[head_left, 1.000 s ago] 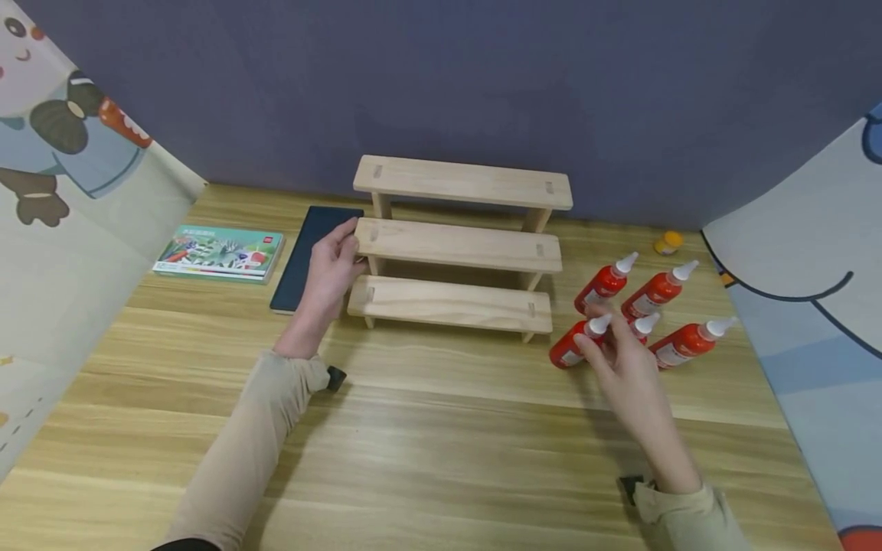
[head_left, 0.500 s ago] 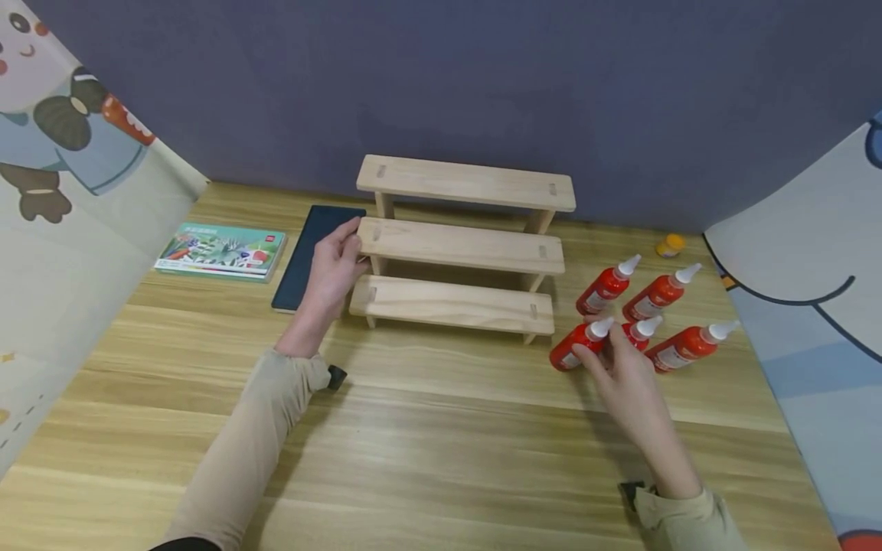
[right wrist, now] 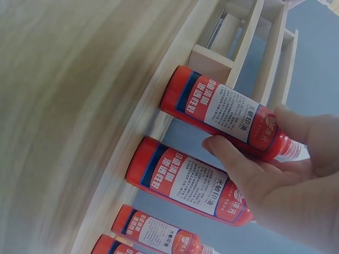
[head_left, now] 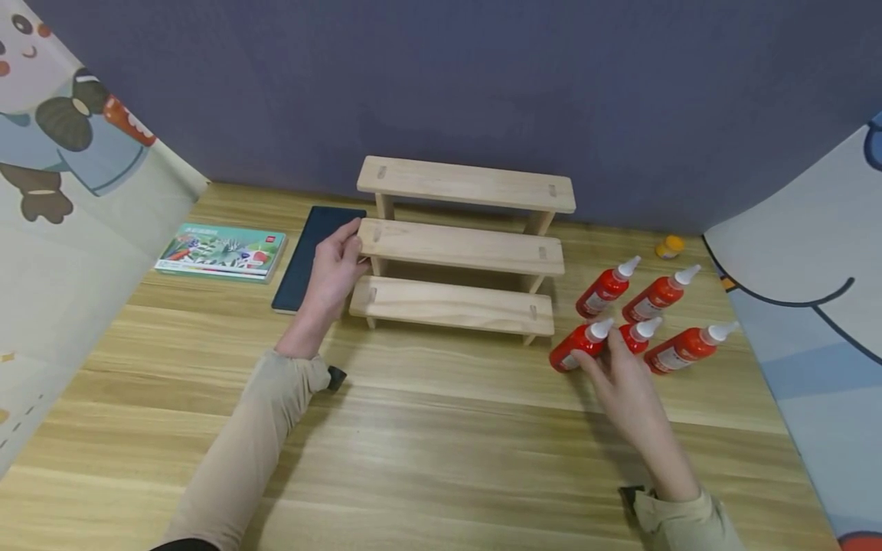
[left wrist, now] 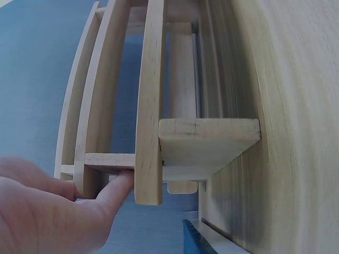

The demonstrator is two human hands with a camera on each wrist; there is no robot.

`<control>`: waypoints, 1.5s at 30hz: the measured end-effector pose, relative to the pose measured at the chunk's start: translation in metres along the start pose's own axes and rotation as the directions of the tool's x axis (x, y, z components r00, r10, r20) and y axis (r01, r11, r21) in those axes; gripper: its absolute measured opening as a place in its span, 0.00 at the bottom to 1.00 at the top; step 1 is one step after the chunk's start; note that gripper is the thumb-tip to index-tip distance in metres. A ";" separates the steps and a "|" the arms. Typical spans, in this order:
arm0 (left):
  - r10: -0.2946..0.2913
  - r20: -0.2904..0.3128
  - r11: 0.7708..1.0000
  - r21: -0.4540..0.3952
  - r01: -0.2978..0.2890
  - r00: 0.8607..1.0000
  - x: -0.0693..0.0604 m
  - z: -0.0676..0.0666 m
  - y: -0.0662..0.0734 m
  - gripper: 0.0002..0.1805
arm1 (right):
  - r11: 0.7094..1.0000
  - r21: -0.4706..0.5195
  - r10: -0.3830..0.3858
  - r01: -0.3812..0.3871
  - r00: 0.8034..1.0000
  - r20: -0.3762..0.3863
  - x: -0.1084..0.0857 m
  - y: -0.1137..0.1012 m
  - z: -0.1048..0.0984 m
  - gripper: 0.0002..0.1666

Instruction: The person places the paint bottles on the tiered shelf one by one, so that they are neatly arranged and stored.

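A three-tier wooden shelf (head_left: pixel 460 245) stands against the back wall. My left hand (head_left: pixel 333 272) grips the left end of its middle board; in the left wrist view, the thumb and fingers of that hand (left wrist: pixel 58 211) close round the board's end (left wrist: pixel 85 180). At the right, my right hand (head_left: pixel 628 383) holds a red bottle (head_left: pixel 573 348) with a white nozzle, the nearest one to the shelf's front. Seen from the right wrist, the hand (right wrist: pixel 286 169) has fingers round the upper part of this bottle (right wrist: pixel 222 108). Another red bottle (right wrist: pixel 185 182) stands close beside it.
Several more red bottles (head_left: pixel 682 350) stand behind and right of the held one. A small yellow jar (head_left: pixel 669 246) sits at the back right. Left of the shelf lie a dark flat book (head_left: pixel 303 264) and a green illustrated box (head_left: pixel 220 252). Printed walls border both sides.
The thumb and fingers of my right hand have shifted slightly on the bottle, and more of the red bottle behind shows. My left hand stays on the shelf.
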State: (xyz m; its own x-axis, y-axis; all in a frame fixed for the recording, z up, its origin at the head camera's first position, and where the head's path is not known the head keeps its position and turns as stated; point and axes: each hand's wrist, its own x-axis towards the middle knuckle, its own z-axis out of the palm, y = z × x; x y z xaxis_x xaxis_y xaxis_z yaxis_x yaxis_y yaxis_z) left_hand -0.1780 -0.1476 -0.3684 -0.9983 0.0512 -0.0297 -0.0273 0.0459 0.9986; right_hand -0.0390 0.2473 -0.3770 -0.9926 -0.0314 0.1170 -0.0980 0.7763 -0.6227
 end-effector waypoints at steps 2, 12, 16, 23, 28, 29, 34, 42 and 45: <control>0.002 0.003 1.000 0.010 -0.002 1.000 0.000 0.000 0.000 0.29 | 1.000 0.000 0.007 -0.007 1.000 0.002 0.000 0.000 0.000 0.22; 0.039 -0.003 0.997 0.062 -0.039 0.999 0.000 0.001 -0.001 0.29 | 1.000 -0.010 -0.006 0.006 1.000 -0.024 0.000 -0.001 0.000 0.20; 0.048 -0.008 0.995 0.083 -0.048 0.999 0.000 0.002 -0.002 0.28 | 0.999 -0.013 -0.030 0.030 0.998 -0.060 0.000 -0.002 0.001 0.19; 0.061 -0.024 0.993 0.101 -0.058 0.998 0.001 0.002 -0.004 0.28 | 0.997 0.016 -0.067 0.070 0.986 -0.150 0.001 -0.007 -0.003 0.21; 0.060 -0.024 0.993 0.103 -0.058 0.998 0.001 0.002 -0.004 0.28 | 0.998 0.051 -0.027 0.036 0.987 -0.160 0.004 -0.016 -0.011 0.25; 0.059 -0.024 0.993 0.106 -0.057 0.998 0.001 0.002 -0.004 0.28 | 0.998 0.054 -0.023 0.033 0.986 -0.167 0.004 -0.018 -0.012 0.25; 0.058 -0.021 0.992 0.113 -0.055 0.998 0.000 0.002 -0.003 0.28 | 0.995 0.086 -0.026 0.046 0.975 -0.221 0.010 -0.026 -0.017 0.25; 0.062 -0.013 0.991 0.123 -0.060 0.998 -0.001 0.002 -0.003 0.28 | 0.991 0.131 0.030 0.006 0.962 -0.272 0.020 -0.036 -0.028 0.28; 0.062 -0.011 0.990 0.126 -0.060 0.998 -0.001 0.001 -0.003 0.28 | 0.988 0.155 0.042 0.004 0.954 -0.296 0.023 -0.040 -0.029 0.27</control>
State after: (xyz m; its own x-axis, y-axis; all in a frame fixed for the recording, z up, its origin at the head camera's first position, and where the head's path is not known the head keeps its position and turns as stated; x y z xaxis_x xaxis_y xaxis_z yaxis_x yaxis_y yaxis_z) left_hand -0.1769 -0.1464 -0.3719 -0.9985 0.0429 0.0332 0.0399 0.1680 0.9850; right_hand -0.0564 0.2341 -0.3273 -0.9303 0.1889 0.3144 -0.1122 0.6694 -0.7344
